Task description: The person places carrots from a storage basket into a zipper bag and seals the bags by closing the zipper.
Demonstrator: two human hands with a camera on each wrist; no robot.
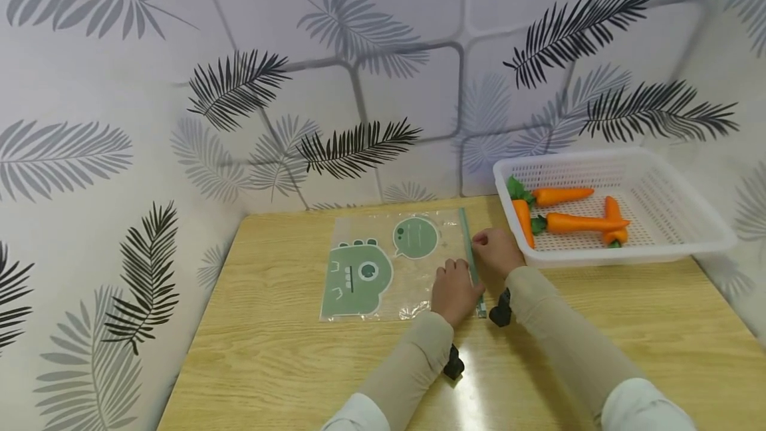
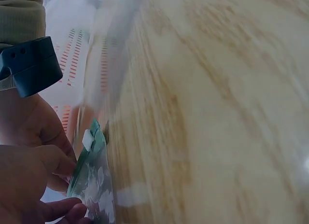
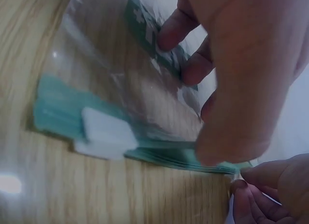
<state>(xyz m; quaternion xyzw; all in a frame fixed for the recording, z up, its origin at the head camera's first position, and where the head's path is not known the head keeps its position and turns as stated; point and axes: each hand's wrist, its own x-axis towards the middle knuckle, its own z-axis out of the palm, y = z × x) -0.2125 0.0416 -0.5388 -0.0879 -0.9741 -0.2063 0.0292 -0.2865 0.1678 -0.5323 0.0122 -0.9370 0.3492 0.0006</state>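
A clear slider zip bag (image 1: 413, 285) with a green monster print and green speech bubble lies flat on the table, its green zip strip (image 1: 469, 238) on the right side. My left hand (image 1: 456, 291) is over the bag's right part, pinching the strip between thumb and fingers. Just beyond it, my right hand (image 1: 498, 251) pinches the strip farther up, as the right wrist view also shows with its fingertips (image 3: 246, 185). A white slider (image 3: 106, 132) sits near the strip's close end, apart from both hands. The pinched bag edge is partly hidden by my fingers.
A white perforated basket (image 1: 670, 255) holding several carrots (image 1: 583, 223) stands at the right, close to my right hand. The wooden table (image 1: 263, 351) meets a leaf-patterned wall covering (image 1: 407, 85) at the back.
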